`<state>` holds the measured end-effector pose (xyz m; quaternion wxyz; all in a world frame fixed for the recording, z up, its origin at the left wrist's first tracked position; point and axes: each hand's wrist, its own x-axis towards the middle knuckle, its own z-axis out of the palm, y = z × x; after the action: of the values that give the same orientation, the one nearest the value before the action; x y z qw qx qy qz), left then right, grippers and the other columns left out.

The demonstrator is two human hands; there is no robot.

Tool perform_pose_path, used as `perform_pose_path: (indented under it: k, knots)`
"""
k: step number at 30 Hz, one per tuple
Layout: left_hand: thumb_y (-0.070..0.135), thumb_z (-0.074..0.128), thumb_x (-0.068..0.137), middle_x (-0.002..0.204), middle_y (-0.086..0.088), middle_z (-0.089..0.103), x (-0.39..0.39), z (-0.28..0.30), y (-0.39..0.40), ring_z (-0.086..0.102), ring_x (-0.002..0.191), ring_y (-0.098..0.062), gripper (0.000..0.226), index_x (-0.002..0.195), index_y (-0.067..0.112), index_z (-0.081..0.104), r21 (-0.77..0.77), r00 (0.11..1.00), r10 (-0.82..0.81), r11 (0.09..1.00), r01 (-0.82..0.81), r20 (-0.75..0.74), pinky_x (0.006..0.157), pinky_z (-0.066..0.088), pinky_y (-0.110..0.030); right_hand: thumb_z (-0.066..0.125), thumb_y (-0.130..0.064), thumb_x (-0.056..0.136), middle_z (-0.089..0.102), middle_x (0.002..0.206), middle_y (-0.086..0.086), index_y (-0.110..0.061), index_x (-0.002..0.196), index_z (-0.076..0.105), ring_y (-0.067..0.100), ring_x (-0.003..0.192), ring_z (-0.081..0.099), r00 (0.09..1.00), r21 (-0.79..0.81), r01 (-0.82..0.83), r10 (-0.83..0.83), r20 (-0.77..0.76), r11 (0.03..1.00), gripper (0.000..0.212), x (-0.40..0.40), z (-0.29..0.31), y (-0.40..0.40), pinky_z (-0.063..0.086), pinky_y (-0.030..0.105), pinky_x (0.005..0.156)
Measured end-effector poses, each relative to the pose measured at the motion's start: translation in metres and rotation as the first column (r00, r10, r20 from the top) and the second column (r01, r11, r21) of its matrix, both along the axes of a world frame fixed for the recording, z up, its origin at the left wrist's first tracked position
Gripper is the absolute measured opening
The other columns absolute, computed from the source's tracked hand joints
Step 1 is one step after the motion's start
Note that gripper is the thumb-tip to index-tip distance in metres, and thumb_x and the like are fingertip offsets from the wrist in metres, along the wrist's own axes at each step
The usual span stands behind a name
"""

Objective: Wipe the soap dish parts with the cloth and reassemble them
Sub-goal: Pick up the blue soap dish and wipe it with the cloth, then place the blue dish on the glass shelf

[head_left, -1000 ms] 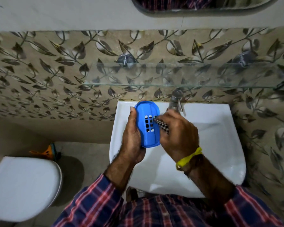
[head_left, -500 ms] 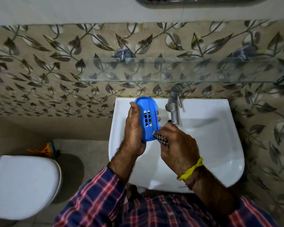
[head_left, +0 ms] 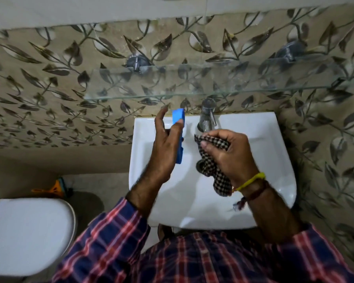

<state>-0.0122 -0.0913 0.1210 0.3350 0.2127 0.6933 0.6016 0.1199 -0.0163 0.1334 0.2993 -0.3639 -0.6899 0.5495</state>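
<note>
My left hand (head_left: 165, 146) holds the blue plastic soap dish part (head_left: 178, 117) on edge over the left side of the white basin (head_left: 274, 176). The part is seen edge-on, so its slots are hidden behind my fingers. My right hand (head_left: 231, 154) is closed on a black-and-white checked cloth (head_left: 215, 170), which hangs down over the drain. The cloth is a short gap to the right of the blue part and does not touch it. No other soap dish part is in view.
A chrome tap (head_left: 207, 117) stands at the back of the basin, just above my right hand. A glass shelf (head_left: 192, 86) runs along the leaf-patterned wall above it. A white toilet lid (head_left: 27, 235) sits at the lower left, an orange object (head_left: 55, 188) behind it.
The cloth was rubbing the slotted face of the blue part; now my right hand has pulled away to the right with the cloth, and my left hand has turned the part edge-on.
</note>
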Motion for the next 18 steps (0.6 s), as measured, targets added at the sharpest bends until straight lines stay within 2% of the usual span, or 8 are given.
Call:
perform_pose_path:
  k: [1,3,6,8,10,12,14,18]
  knots:
    - [0.045,0.055,0.097,0.099,0.001,0.062,0.004,0.004,0.0,0.061,0.083,-0.01,0.053,0.145,0.038,0.033,-0.036,0.988,-0.063,0.998,0.059,-0.14,0.079,0.05,-0.03,0.076,0.002,0.079,0.068,0.074,-0.016,-0.029,0.077,0.068,-0.006,0.066,0.063,1.0,0.032,0.015,-0.015,-0.004,0.999,0.033,0.0,0.002,0.005,0.054,0.016,0.07]
    - [0.055,0.065,0.085,0.102,0.003,0.063,0.011,0.011,0.0,0.061,0.088,-0.002,0.073,0.146,0.033,0.033,-0.094,0.922,-0.148,0.988,0.122,-0.358,0.078,0.049,-0.021,0.075,0.003,0.08,0.069,0.069,-0.016,-0.028,0.076,0.068,-0.003,0.063,0.062,0.996,-0.028,0.047,-0.049,-0.068,0.999,0.032,0.001,0.004,0.01,0.053,0.017,0.067]
    - [0.063,0.078,0.067,0.121,0.002,0.062,0.013,0.021,0.003,0.058,0.111,-0.014,0.096,0.147,0.027,0.038,-0.168,0.788,-0.215,0.975,0.143,-0.577,0.093,0.05,-0.03,0.067,0.012,0.081,0.071,0.067,-0.003,-0.016,0.079,0.072,0.012,0.062,0.061,0.977,-0.228,0.068,-0.111,-0.181,0.971,0.028,0.009,0.003,0.014,0.056,0.025,0.054]
    - [0.06,0.083,0.063,0.131,0.001,0.06,0.011,0.032,0.008,0.054,0.119,-0.017,0.102,0.148,0.021,0.041,-0.206,0.654,-0.265,0.964,0.167,-0.708,0.101,0.045,-0.033,0.063,0.017,0.081,0.07,0.077,0.014,-0.007,0.085,0.073,0.022,0.066,0.061,0.97,-0.297,0.059,-0.125,-0.21,0.953,0.026,0.012,0.005,0.018,0.057,0.03,0.051]
    - [0.065,0.079,0.064,0.134,-0.001,0.06,0.006,0.046,0.018,0.053,0.12,-0.019,0.101,0.146,0.016,0.046,-0.221,0.476,-0.292,0.955,0.199,-0.83,0.104,0.042,-0.037,0.063,0.016,0.081,0.071,0.079,0.016,-0.007,0.085,0.073,0.023,0.067,0.062,0.965,-0.297,0.082,-0.151,-0.216,0.951,0.025,0.013,0.006,0.025,0.059,0.032,0.055]
    - [0.07,0.07,0.066,0.134,-0.004,0.06,-0.004,0.063,0.032,0.053,0.119,-0.022,0.097,0.142,0.013,0.051,-0.22,0.324,-0.283,0.951,0.217,-0.903,0.105,0.042,-0.041,0.07,0.009,0.08,0.075,0.075,0.004,-0.014,0.081,0.074,0.018,0.07,0.066,0.964,-0.259,0.117,-0.173,-0.203,0.959,0.024,0.015,0.006,0.033,0.059,0.032,0.066]
    - [0.069,0.068,0.066,0.134,-0.006,0.06,-0.015,0.083,0.049,0.052,0.121,-0.024,0.094,0.139,0.012,0.055,-0.219,0.227,-0.268,0.951,0.219,-0.936,0.105,0.041,-0.041,0.075,0.003,0.078,0.075,0.068,-0.009,-0.02,0.077,0.072,0.008,0.066,0.067,0.961,-0.22,0.164,-0.206,-0.183,0.962,0.023,0.016,0.006,0.041,0.058,0.023,0.066]
    - [0.072,0.067,0.064,0.135,-0.004,0.061,-0.044,0.105,0.084,0.054,0.124,-0.025,0.094,0.139,0.016,0.057,-0.291,0.153,-0.325,0.934,0.21,-0.933,0.107,0.041,-0.045,0.077,0.002,0.078,0.072,0.061,-0.011,-0.016,0.077,0.071,0.004,0.059,0.064,0.95,-0.26,0.207,-0.257,-0.176,0.943,0.019,0.017,0.0,0.051,0.056,0.018,0.061]
